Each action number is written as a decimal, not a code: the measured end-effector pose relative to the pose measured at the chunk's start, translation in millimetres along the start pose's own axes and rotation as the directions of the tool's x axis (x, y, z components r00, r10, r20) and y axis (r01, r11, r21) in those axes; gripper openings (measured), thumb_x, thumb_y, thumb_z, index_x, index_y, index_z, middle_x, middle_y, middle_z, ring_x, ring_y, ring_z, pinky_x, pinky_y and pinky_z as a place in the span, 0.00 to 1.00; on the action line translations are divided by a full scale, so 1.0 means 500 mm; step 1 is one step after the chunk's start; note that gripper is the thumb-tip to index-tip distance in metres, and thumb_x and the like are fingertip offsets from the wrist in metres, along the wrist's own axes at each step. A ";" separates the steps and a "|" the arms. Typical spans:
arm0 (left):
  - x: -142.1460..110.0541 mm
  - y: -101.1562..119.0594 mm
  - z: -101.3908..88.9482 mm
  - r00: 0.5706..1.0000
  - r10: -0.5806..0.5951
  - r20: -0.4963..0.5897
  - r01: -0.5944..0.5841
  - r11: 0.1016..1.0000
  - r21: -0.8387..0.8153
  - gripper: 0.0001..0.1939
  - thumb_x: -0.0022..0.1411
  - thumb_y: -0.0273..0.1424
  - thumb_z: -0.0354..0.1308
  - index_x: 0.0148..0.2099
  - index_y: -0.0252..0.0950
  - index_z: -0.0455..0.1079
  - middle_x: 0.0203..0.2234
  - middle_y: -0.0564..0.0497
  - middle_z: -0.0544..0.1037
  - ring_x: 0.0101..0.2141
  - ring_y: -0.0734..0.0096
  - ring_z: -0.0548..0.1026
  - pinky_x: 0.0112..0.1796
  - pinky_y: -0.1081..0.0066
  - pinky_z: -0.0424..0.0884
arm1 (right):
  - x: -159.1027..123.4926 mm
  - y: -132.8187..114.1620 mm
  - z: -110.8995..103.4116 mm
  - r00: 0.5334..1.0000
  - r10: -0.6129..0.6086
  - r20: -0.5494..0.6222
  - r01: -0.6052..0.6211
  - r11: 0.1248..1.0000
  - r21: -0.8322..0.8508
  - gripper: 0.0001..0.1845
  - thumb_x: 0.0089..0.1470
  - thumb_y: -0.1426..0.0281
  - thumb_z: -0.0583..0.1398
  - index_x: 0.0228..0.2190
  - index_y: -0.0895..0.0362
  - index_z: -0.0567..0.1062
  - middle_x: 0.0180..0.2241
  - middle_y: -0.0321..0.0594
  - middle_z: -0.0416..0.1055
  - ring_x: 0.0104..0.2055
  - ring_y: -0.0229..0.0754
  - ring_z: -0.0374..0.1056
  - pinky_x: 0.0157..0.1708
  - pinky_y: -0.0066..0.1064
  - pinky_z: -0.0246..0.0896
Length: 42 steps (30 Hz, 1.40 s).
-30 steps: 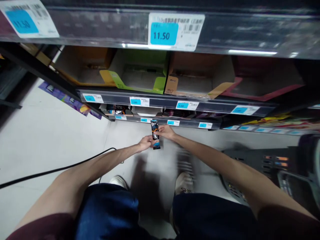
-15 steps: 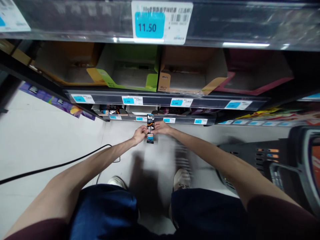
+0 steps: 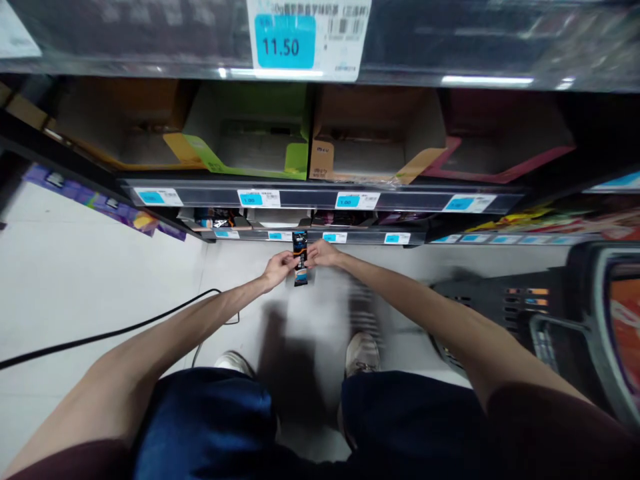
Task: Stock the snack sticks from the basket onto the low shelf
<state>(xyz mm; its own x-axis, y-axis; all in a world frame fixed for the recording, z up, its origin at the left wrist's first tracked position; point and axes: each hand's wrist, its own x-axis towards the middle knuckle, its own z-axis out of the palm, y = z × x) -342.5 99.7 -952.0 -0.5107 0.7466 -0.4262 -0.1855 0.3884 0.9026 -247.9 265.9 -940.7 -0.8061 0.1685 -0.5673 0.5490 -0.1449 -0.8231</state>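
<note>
Both my arms reach down and forward toward the lowest shelf. My left hand (image 3: 276,268) and my right hand (image 3: 323,254) pinch a small black packet (image 3: 300,259) with orange and blue print between them. The left fingers grip its lower left edge, the right fingers its upper right side. The packet stands upright just in front of the bottom shelf rail (image 3: 310,236).
Open cardboard display boxes, green (image 3: 250,143), brown (image 3: 370,143) and red (image 3: 500,143), sit on the shelf above. Blue price tags (image 3: 285,41) line the rails. A dark shopping basket (image 3: 505,313) stands at right, a black cable (image 3: 125,330) crosses the pale floor at left.
Both hands and the packet have moved slightly up and closer to the bottom shelf rail. The view has shifted a little to the right.
</note>
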 end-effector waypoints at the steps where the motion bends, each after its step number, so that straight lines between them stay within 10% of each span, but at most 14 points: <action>1: 0.002 -0.002 -0.001 1.000 0.001 -0.010 -0.001 1.000 0.010 0.26 0.47 0.53 0.65 0.36 0.34 0.72 0.26 0.52 0.72 0.29 0.71 0.71 0.29 0.72 0.71 | 0.000 0.001 0.002 1.000 0.015 0.004 -0.015 1.000 0.019 0.10 0.34 0.82 0.71 0.21 0.62 0.76 0.18 0.34 0.72 0.22 0.35 0.70 0.24 0.22 0.68; 14: 0.018 0.011 -0.026 0.995 0.060 -0.082 -0.045 0.983 0.176 0.20 0.50 0.48 0.64 0.29 0.35 0.72 0.22 0.53 0.73 0.26 0.71 0.70 0.28 0.73 0.67 | -0.010 -0.025 0.029 0.998 0.023 -0.057 -0.019 0.997 0.081 0.11 0.57 0.64 0.65 0.35 0.60 0.75 0.29 0.39 0.78 0.24 0.37 0.75 0.21 0.23 0.72; 28: 0.015 0.036 -0.014 0.976 0.161 -0.144 -0.159 0.987 0.026 0.21 0.50 0.48 0.64 0.33 0.36 0.65 0.25 0.54 0.69 0.26 0.74 0.68 0.27 0.73 0.68 | -0.007 -0.022 0.028 0.997 -0.029 -0.068 0.029 1.000 -0.008 0.21 0.39 0.60 0.74 0.19 0.60 0.71 0.18 0.36 0.73 0.19 0.37 0.70 0.18 0.23 0.67; 42: 0.028 0.015 -0.021 0.977 0.168 -0.134 -0.137 0.968 0.212 0.13 0.54 0.38 0.60 0.28 0.37 0.62 0.19 0.57 0.66 0.24 0.75 0.65 0.28 0.74 0.61 | -0.012 -0.026 0.030 0.980 -0.182 -0.082 0.178 0.983 -0.049 0.22 0.41 0.63 0.73 0.21 0.59 0.67 0.20 0.36 0.72 0.20 0.35 0.68 0.16 0.21 0.61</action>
<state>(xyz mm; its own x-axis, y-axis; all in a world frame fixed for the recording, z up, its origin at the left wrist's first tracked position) -359.7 107.6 -950.5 -0.6424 0.7221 -0.2568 0.0689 0.3882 0.9190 -253.4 252.3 -926.2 -0.8716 0.2711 -0.4084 0.4069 -0.0645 -0.9112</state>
